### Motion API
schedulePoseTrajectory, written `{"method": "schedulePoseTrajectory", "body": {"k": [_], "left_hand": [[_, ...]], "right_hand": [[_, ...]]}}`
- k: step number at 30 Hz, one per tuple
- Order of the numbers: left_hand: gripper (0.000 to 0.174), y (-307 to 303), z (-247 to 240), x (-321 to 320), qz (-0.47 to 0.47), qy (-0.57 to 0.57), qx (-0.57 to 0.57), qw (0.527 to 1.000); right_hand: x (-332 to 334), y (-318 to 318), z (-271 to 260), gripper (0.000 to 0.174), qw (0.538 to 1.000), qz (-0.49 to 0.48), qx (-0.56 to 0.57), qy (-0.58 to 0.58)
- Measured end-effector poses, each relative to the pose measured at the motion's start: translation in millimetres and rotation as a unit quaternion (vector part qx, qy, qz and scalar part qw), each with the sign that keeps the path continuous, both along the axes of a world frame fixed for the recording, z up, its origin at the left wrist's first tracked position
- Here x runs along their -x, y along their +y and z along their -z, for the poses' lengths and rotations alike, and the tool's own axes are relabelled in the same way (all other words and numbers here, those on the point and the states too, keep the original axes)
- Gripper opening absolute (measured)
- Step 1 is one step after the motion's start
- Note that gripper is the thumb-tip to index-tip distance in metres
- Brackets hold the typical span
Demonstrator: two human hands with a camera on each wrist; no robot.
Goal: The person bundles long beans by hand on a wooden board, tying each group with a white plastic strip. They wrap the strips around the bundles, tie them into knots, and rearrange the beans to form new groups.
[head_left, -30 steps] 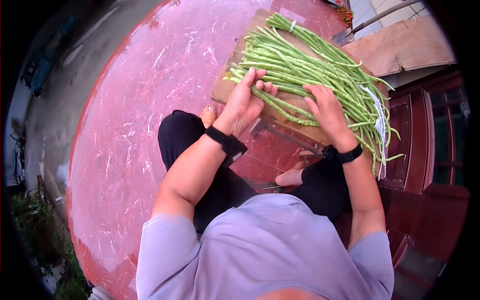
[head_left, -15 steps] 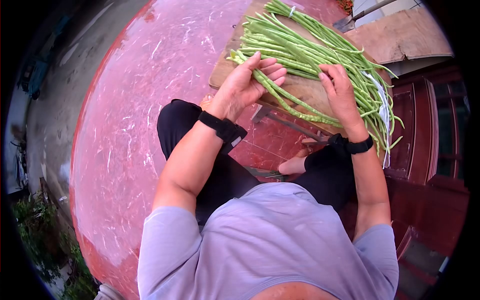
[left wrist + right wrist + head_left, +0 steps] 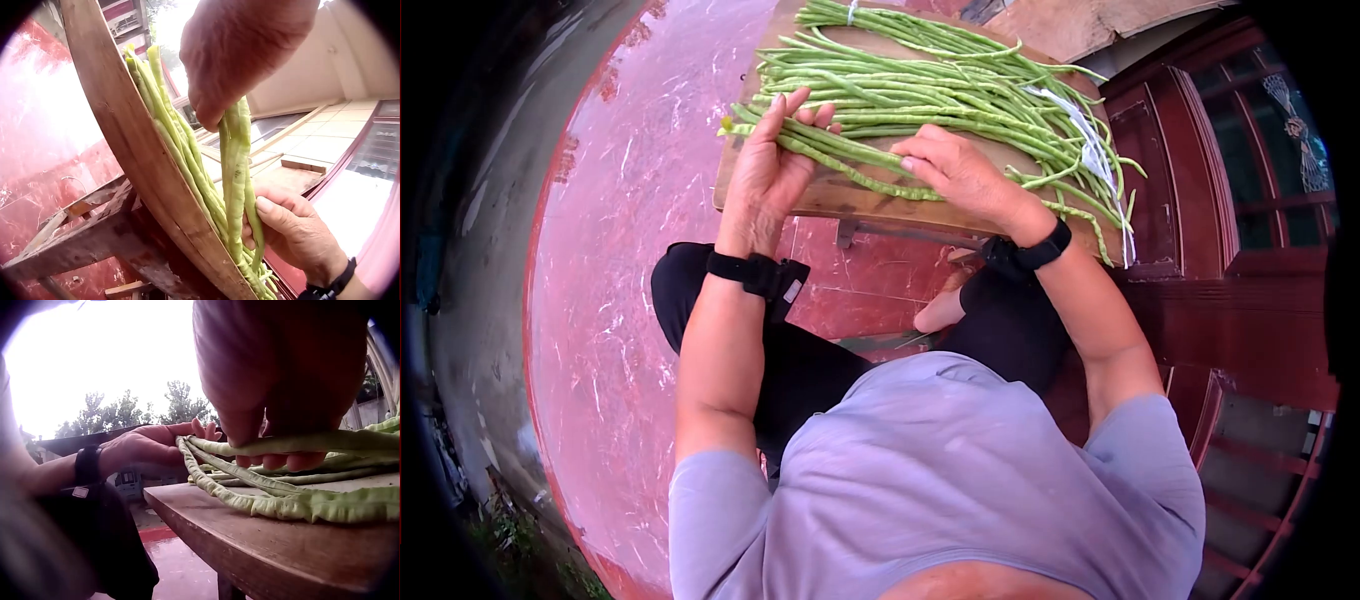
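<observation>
Several long green beans [image 3: 855,172] stretch between the two hands along the near edge of a wooden table [image 3: 920,212]. My left hand [image 3: 770,178] holds them close to one end, between thumb and palm, with the palm turned up. Farther along, my right hand [image 3: 965,180] pinches a bean between thumb and fingers. In the right wrist view one bean [image 3: 281,445] passes under the right fingers, and a bumpy bean [image 3: 294,506] hangs lower over the tabletop. Behind the hands lies a loose pile of long beans [image 3: 880,85].
At the table's far side lies a bunch of beans [image 3: 900,35] with a white tie [image 3: 852,12]. A white strip [image 3: 1090,145] crosses the pile's right end. Dark red doors [image 3: 1140,180] stand on the right; the person's knees [image 3: 680,290] are below the table's near edge.
The head view has swung, so table and hands appear farther left. Both hands keep hold of the beans; the left fingers spread briefly, and the right hand has turned more sideways across the beans.
</observation>
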State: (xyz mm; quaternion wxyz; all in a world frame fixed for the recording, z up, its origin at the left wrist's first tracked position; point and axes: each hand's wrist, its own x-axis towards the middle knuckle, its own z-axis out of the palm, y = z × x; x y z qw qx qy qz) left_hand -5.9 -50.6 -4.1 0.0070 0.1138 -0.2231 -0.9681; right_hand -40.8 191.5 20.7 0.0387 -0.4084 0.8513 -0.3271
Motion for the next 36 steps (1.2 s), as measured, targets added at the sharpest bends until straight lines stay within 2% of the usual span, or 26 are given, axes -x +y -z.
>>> {"method": "schedulePoseTrajectory", "body": {"k": [2, 4, 5, 7, 8, 10, 11, 12, 13, 14, 16, 17, 18, 20, 22, 23, 26, 27, 29, 31, 34, 36], "left_hand": [[0.033, -0.6, 2.0, 2.0, -0.012, -0.01, -0.021, 1.0], [0.031, -12.4, 26.3, 8.6, 0.076, 0.104, -0.116, 0.985], [0.031, -19.3, 39.4, 11.0, 0.118, 0.159, -0.161, 0.967], [0.033, -2.4, 4.6, 0.1, 0.021, 0.03, -0.114, 0.993], [0.035, 6.0, -10.0, -4.0, -0.031, -0.036, -0.088, 0.995], [0.037, -1.2, 1.0, -1.9, -0.011, -0.012, -0.133, 0.991], [0.038, -5.8, 13.7, 1.9, -0.004, -0.005, -0.14, 0.99], [0.038, -7.1, 17.7, 3.7, 0.005, 0.002, -0.148, 0.989], [0.039, -6.1, 16.2, 4.0, -0.007, -0.014, -0.148, 0.989], [0.039, -3.7, 14.3, 4.7, -0.018, -0.029, -0.149, 0.988], [0.04, -2.0, 12.5, 5.8, -0.027, -0.048, -0.164, 0.985], [0.041, -2.5, 14.5, 7.2, -0.026, -0.05, -0.177, 0.983], [0.041, -3.0, 16.6, 9.6, -0.024, -0.051, -0.19, 0.98], [0.042, -2.7, 22.2, 14.9, -0.037, -0.08, -0.218, 0.972], [0.041, -0.7, 23.6, 17.0, -0.064, -0.091, -0.217, 0.97], [0.04, -2.0, 23.7, 17.3, -0.05, -0.075, -0.199, 0.976], [0.042, 4.2, 17.0, 15.3, -0.056, -0.01, -0.011, 0.998], [0.042, 9.6, 11.0, 10.9, -0.06, 0.003, 0.035, 0.998], [0.038, 16.7, -5.2, 2.6, -0.06, 0.018, 0.208, 0.976], [0.041, 21.8, -17.4, -1.7, -0.075, 0.037, 0.388, 0.918], [0.047, 25.2, -26.1, -9.6, -0.09, 0.076, 0.637, 0.761], [0.047, 25.6, -21.7, -2.1, -0.114, 0.08, 0.54, 0.83]], "right_hand": [[0.1, 0.0, 1.7, 0.019, 1.0, -0.014, -0.01, -0.011], [-1.0, -0.4, 3.5, 0.021, 0.999, -0.015, -0.012, -0.038], [-3.0, -1.3, 3.1, 0.02, 1.0, 0.015, 0.005, -0.007], [-12.9, -2.2, -0.9, 0.018, 0.995, 0.073, 0.043, 0.051], [-20.1, -2.9, -9.2, 0.02, 0.994, 0.082, 0.05, 0.043], [-34.1, -2.5, -27.2, 0.022, 0.993, 0.095, 0.067, 0.027], [-39.0, -0.5, -22.0, 0.026, 0.992, 0.08, 0.086, -0.054], [-47.7, -4.7, -22.3, 0.031, 0.976, 0.052, 0.052, -0.204], [-57.8, -9.5, -24.9, 0.036, 0.937, 0.023, 0.017, -0.348], [-66.5, -14.9, -26.0, 0.041, 0.876, -0.008, -0.02, -0.482], [-80.7, -31.3, -0.5, 0.058, 0.811, -0.059, -0.028, -0.582], [-86.9, -39.4, 12.5, 0.07, 0.811, -0.092, -0.013, -0.578], [-95.2, -48.3, 15.0, 0.073, 0.796, -0.091, 0.036, -0.597], [-103.3, -64.6, 27.3, 0.066, 0.747, -0.099, 0.13, -0.644], [-103.4, -74.7, 41.8, 0.06, 0.676, -0.103, 0.166, -0.71], [-102.2, -77.3, 45.1, 0.057, 0.638, -0.106, 0.182, -0.741], [-105.8, -73.9, 29.6, 0.05, 0.694, -0.091, 0.169, -0.694], [-109.0, -73.8, 15.1, 0.049, 0.71, -0.078, 0.159, -0.682], [-117.0, -70.6, -20.3, 0.048, 0.739, -0.046, 0.142, -0.657], [-121.1, -69.4, -32.5, 0.05, 0.74, -0.033, 0.157, -0.654], [-123.6, -69.4, -36.6, 0.052, 0.75, -0.02, 0.176, -0.637], [-122.6, -67.4, -34.3, 0.053, 0.747, -0.024, 0.185, -0.639]]}}
